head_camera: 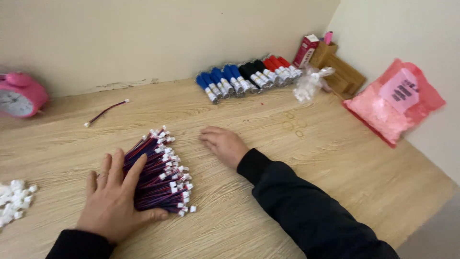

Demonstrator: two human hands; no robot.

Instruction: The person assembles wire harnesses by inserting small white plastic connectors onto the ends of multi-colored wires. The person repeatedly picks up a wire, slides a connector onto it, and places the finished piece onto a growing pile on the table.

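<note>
A thick bundle of red and blue wires with white connector ends [160,175] lies on the wooden table [311,158]. My left hand [115,196] lies flat on the bundle's left side, fingers spread, pressing it down. To the right of the bundle my right hand [224,144] rests palm down on the bare wood with its fingers loosely curled, holding nothing. Both arms wear dark sleeves.
A single loose wire [106,111] lies toward the back left, near a pink alarm clock [19,95]. White connectors [13,200] are piled at the left edge. Blue, black and red markers [247,76], a clear bag [310,82], wooden boxes [338,69] and a pink bag [393,103] line the back right.
</note>
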